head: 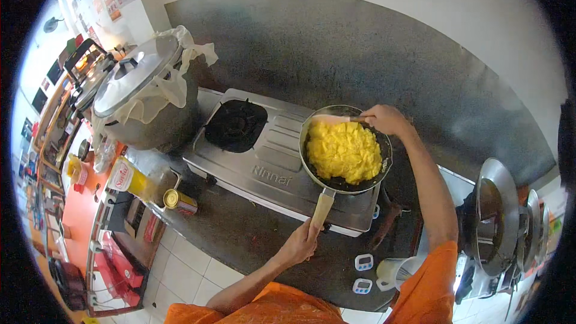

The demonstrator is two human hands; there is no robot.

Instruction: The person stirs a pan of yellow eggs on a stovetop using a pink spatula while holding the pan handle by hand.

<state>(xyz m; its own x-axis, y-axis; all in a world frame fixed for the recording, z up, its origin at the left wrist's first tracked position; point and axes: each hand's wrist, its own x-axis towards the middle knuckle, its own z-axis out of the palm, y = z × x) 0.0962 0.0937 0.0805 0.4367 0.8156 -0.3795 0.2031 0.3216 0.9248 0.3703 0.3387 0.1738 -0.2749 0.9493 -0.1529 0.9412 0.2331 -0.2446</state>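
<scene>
A round dark frying pan [388,153] sits over the right side of a steel two-burner gas stove [252,157]. Scrambled egg [344,153], yellow and lumpy, fills most of it. My left hand [299,243] grips the pan's pale handle [322,211], which points towards me. Above the pan's far right rim, my right hand [387,119] is closed round the brown handle of a spatula [333,119]; its pale blade lies along the far edge of the egg. The burner beneath the pan is hidden.
Left of the bare black burner [236,125] stands a large lidded pot [153,117] with cloth round its rim. A yellow can [180,201] and an oil pouch [130,180] are nearer. Two white timers [363,262] and a jug [396,272] lie front right; woks [495,216] stand beyond.
</scene>
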